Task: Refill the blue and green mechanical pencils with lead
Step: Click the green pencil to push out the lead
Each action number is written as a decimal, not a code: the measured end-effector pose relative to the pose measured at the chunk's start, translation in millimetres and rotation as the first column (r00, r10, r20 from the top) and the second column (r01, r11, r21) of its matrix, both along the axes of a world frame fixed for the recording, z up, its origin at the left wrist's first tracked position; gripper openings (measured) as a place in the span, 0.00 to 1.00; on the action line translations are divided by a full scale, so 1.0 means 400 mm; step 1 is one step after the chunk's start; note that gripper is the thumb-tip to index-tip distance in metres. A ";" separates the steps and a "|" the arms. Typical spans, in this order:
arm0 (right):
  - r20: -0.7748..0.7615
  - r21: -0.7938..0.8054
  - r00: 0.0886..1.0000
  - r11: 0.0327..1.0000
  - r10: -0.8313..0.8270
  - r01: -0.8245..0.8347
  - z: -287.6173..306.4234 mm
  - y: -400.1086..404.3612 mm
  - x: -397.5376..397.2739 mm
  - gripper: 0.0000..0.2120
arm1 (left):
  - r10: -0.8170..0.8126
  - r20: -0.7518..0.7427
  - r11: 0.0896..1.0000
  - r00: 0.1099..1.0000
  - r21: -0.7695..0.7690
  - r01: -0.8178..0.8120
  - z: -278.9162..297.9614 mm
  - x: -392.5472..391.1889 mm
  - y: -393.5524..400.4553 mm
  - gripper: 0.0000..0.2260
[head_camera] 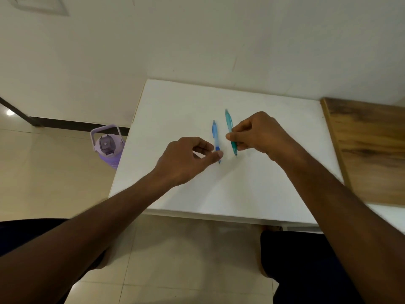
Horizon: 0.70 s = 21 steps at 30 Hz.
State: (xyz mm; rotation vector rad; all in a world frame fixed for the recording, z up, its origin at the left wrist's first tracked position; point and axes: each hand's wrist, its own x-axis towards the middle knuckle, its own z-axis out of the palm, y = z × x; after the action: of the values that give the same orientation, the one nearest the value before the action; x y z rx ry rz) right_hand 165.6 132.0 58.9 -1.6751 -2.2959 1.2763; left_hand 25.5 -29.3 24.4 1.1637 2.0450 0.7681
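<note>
Two mechanical pencils are over the middle of the white table point(179, 106), tips pointing toward me. My right hand point(257, 133) pinches the green pencil point(229, 122) around its lower half, fingers closed on the barrel. The blue pencil point(215, 132) is just left of it; my left hand point(186, 159) has thumb and forefinger closed at its dark blue grip near the tip. Whether either pencil rests on the table or is lifted I cannot tell. No lead container is in view.
A purple water bottle point(107, 147) stands on the tiled floor beside the table's left edge. A wooden surface point(368, 145) adjoins the table on the right. A cream wall runs behind the table. My dark-clothed knees are under the near edge.
</note>
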 end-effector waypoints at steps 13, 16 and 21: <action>0.245 0.317 0.968 0.939 0.058 -0.137 -0.160 0.003 -0.037 0.20 | -0.348 -0.565 0.936 0.748 -0.257 0.242 -0.052 -0.024 -0.044 0.32; 0.241 0.363 0.970 0.925 0.027 -0.115 -0.130 0.015 -0.009 0.18 | -0.366 -0.564 0.930 0.740 -0.256 0.265 -0.054 -0.035 -0.040 0.32; 0.032 0.581 0.999 0.812 0.038 -0.049 -0.095 -0.085 0.096 0.15 | -0.361 -0.588 0.933 0.724 -0.235 0.274 -0.047 -0.050 -0.068 0.37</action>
State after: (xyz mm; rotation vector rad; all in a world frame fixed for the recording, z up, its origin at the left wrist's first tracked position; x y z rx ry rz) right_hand 203.9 97.8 21.1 -1.4126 -2.3963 0.4572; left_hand 5.4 -56.4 5.6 1.8066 2.2554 0.0514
